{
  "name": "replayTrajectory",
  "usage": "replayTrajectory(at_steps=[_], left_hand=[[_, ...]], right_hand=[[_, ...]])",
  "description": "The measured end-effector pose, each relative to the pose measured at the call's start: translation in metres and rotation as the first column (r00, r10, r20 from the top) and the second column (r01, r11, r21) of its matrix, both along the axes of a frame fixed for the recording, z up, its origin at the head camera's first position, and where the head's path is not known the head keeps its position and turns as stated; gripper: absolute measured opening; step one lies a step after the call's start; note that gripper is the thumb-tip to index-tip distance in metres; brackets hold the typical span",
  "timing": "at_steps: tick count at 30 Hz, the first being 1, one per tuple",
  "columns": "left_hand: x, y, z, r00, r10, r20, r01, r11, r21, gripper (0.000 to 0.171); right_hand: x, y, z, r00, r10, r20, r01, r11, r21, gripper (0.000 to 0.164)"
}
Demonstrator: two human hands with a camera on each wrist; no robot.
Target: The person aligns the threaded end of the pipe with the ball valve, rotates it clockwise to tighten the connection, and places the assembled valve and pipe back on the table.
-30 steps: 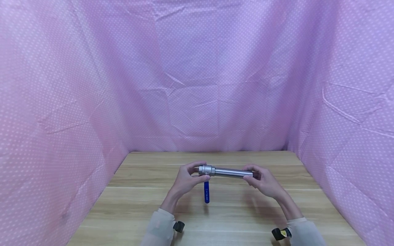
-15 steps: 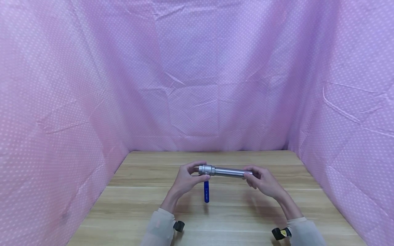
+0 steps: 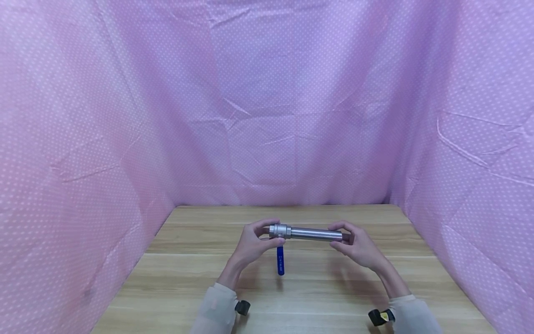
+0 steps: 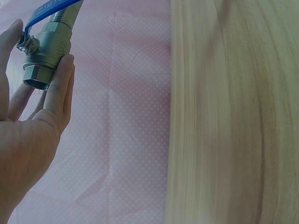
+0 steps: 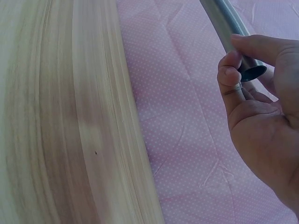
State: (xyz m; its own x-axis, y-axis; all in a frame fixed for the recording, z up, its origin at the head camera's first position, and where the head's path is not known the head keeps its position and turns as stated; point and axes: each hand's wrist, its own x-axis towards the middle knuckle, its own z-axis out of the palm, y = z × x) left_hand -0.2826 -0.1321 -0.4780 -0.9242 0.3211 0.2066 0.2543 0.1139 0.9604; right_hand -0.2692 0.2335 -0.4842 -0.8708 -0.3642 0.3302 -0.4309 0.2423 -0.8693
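Above the table, my left hand [image 3: 251, 242] grips a silver ball valve [image 3: 280, 230] between thumb and fingers. The valve's blue lever [image 3: 280, 260] points down toward me in the head view. A steel pipe [image 3: 315, 234] runs from the valve's right side, with its left end at the valve's hex collar; how deep it sits inside cannot be seen. My right hand [image 3: 358, 246] pinches the pipe's free end. In the right wrist view the pipe's hollow mouth [image 5: 253, 72] shows between the thumb and fingers. The valve's open hex end [image 4: 38, 76] faces the left palm.
The wooden table [image 3: 292, 297] lies below both hands. Pink dotted cloth [image 3: 267, 116] hangs behind it and along both sides. Dark wrist cameras sit at the left cuff [image 3: 242, 307] and the right cuff [image 3: 381, 317].
My right thumb and fingers have shifted around the pipe end, curling further in half a second ago and now spread back. The left hand and valve stay nearly still.
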Motion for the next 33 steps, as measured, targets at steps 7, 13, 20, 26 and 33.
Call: replayTrajectory(at_steps=[7,13,20,26,33], left_hand=[[0.0017,0.0008,0.0011,1.0,0.003,0.005,-0.003,1.0,-0.006,0.059],[0.0015,0.001,-0.0001,1.0,0.007,-0.003,-0.007,1.0,-0.01,0.058],[0.0012,0.0002,-0.0019,1.0,0.009,-0.009,-0.009,1.0,-0.017,0.058],[0.0011,-0.0004,-0.0019,1.0,0.004,-0.009,-0.005,1.0,-0.017,0.058],[0.0015,-0.0005,-0.0004,1.0,0.007,-0.004,-0.007,1.0,-0.013,0.058]], right_hand=[[0.0016,0.0002,-0.0012,0.999,-0.035,-0.011,0.035,0.999,0.013,0.034],[0.0023,0.0003,-0.0008,0.999,-0.037,-0.009,0.037,0.999,0.017,0.032],[0.0013,0.0019,-0.0013,0.999,-0.02,-0.026,0.022,0.998,0.052,0.024],[0.0002,0.0037,-0.0032,0.997,0.025,-0.068,-0.022,0.999,0.046,0.019],[-0.0017,0.0037,-0.0035,0.995,0.06,-0.08,-0.058,0.998,0.031,0.015]])
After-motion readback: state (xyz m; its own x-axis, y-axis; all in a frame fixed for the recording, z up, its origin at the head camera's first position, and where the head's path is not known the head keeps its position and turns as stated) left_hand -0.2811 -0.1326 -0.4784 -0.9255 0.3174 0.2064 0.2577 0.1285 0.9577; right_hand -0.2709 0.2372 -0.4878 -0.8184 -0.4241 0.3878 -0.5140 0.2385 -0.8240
